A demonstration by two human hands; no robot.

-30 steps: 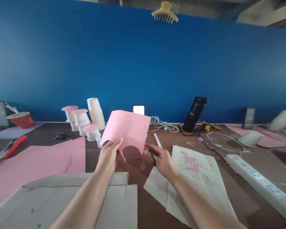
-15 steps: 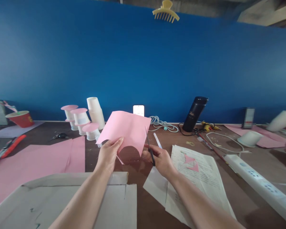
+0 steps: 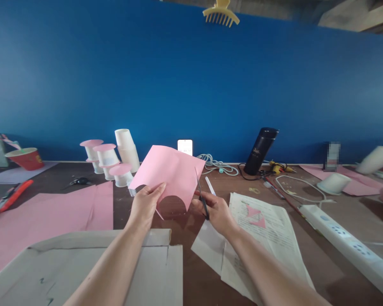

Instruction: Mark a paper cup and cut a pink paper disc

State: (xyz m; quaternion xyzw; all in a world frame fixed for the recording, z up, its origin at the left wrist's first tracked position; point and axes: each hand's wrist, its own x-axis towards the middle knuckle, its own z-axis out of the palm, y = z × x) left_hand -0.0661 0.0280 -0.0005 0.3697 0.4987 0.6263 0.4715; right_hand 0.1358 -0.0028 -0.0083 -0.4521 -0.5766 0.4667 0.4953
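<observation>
Left hand (image 3: 145,203), grip pinched closed, holds one notched pink sheet (image 3: 169,172) above the counter (image 3: 199,280), right hand (image 3: 217,212) has its grip closed round one pair of scissors (image 3: 204,205), and three pink-topped cup pieces (image 3: 106,159) stand near the counter's back edge.

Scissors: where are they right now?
In the head view, the scissors are in the right hand, just right of centre, by the right edge of the pink sheet.

There are three pink-topped cup stacks (image 3: 107,159), one pair of black scissors (image 3: 204,205) and one power strip (image 3: 346,239).
</observation>
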